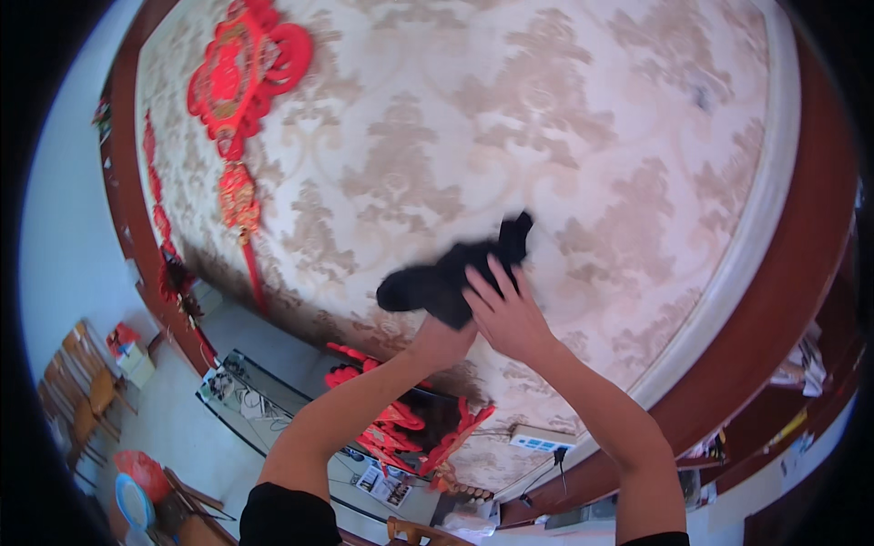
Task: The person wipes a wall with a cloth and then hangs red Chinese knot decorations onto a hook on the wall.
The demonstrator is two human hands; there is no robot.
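A black cloth (446,284), bunched and uneven in outline, is up in front of the patterned wall. Its right end rises in a short narrow flap. My left hand (444,340) holds it from below; the cloth covers those fingers, and only the back of the hand and wrist show. On the cloth's lower right side lies my right hand (512,318), its fingers spread and stretched out over the fabric. Whether the cloth touches the wall cannot be made out.
Red hanging ornaments (228,77) decorate the wall at upper left. Below my arms are a red decorated frame (410,428), a glass-topped table (273,400) and a white power strip (539,439) with a plug. Wooden chairs (105,387) stand far left; cluttered shelves (774,409) are at right.
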